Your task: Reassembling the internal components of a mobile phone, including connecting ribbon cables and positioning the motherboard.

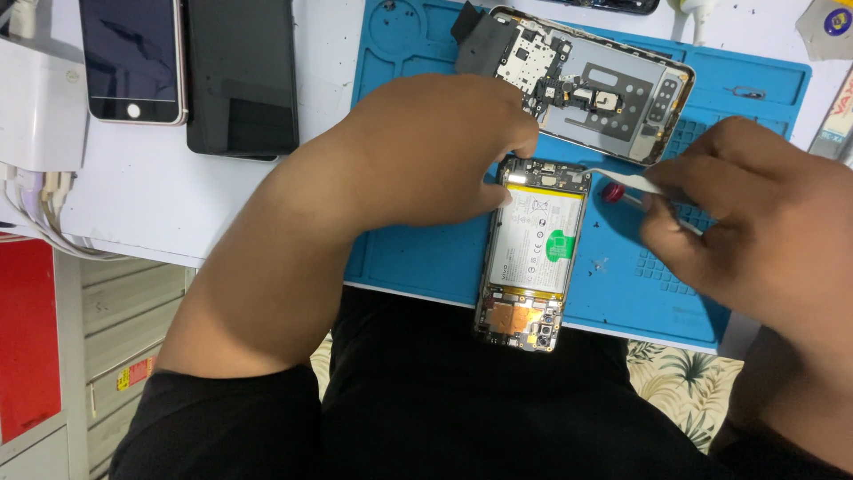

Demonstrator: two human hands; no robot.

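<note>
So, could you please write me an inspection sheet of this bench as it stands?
Surface: blue work mat on a white table.
Job's things: opened phone, battery showing, overhanging the mat's near edge; tweezers at its top.
Clutter: detached back cover; two intact phones; red-capped tool.
Grippers: left hand steadies the phone; right hand holds the tweezers.
Cables: white bundle, far left.
Surroundings: grey drawers; patterned floor.

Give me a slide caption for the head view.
Left hand steadies an opened phone on a blue mat while right hand holds tweezers.
</note>
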